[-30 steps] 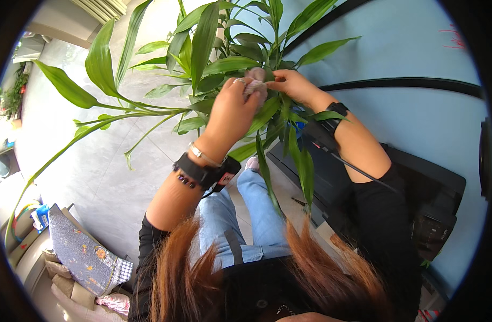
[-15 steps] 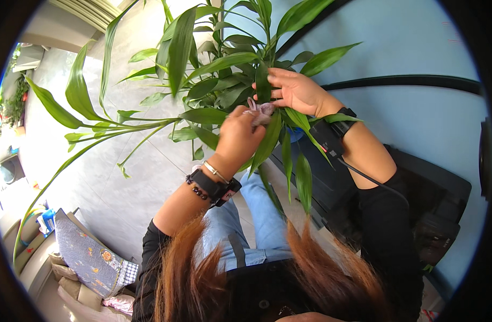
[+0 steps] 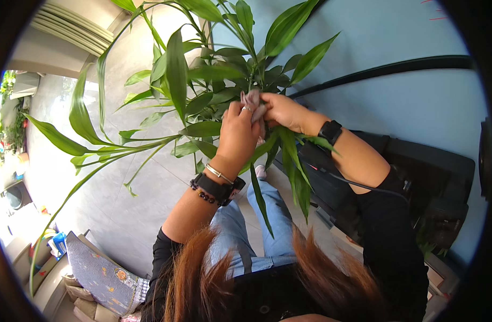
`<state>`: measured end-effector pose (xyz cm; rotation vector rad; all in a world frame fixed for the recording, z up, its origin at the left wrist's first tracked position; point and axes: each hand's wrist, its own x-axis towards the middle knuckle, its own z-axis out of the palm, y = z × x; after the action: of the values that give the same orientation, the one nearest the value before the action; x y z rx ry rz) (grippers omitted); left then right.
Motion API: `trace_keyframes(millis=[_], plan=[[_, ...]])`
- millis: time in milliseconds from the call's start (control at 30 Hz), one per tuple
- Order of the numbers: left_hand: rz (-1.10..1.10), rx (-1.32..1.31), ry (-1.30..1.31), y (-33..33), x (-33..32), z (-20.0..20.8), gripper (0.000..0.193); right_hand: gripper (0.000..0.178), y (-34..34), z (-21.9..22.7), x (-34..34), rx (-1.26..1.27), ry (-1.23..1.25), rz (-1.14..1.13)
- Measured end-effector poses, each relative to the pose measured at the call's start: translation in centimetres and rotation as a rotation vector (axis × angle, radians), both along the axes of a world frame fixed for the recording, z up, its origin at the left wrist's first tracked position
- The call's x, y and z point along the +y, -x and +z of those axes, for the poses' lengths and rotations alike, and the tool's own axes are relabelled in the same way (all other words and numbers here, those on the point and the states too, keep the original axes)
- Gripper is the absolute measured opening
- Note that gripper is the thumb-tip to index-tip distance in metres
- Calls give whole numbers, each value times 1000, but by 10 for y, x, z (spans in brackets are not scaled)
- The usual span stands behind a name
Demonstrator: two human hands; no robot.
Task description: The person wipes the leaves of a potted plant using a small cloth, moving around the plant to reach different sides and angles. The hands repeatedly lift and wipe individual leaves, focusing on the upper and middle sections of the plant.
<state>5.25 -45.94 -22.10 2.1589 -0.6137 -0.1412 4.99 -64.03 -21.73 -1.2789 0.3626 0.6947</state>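
A tall leafy green plant spreads its long pointed leaves before me. Among its stems, my left hand is closed on a crumpled pinkish-grey cloth. From the right, my right hand meets the same cloth, its fingers closed at the cloth's edge. Part of the cloth lies behind my left fingers, and whatever it wraps, if anything, is hidden. Several leaves hang just below my right hand.
A black cabinet-like unit stands at the right against a blue wall. At the lower left is a sofa with a patterned grey cover. Grey tiled floor lies to the left, and a folded blind shows at the upper left.
My right hand has come off the leaf it was touching and closed on the cloth beside my left hand. The cloth has risen a little, and the whole view has shifted slightly.
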Motion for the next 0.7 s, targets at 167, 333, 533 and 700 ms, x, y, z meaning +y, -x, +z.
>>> trace_keyframes(millis=[167,333,533,700], plan=[[-23,188,-72,6,33,13,25,18,-11,9,-13,-143,332,-274],[-16,175,148,17,58,41,25,16,-66,-2,-46,-446,38,-627],[-69,159,246,18,65,58,30,25,-118,-108,-64,-39,932,-50],[49,155,279,3,46,68,28,19,-80,-144,-63,-268,671,30]])
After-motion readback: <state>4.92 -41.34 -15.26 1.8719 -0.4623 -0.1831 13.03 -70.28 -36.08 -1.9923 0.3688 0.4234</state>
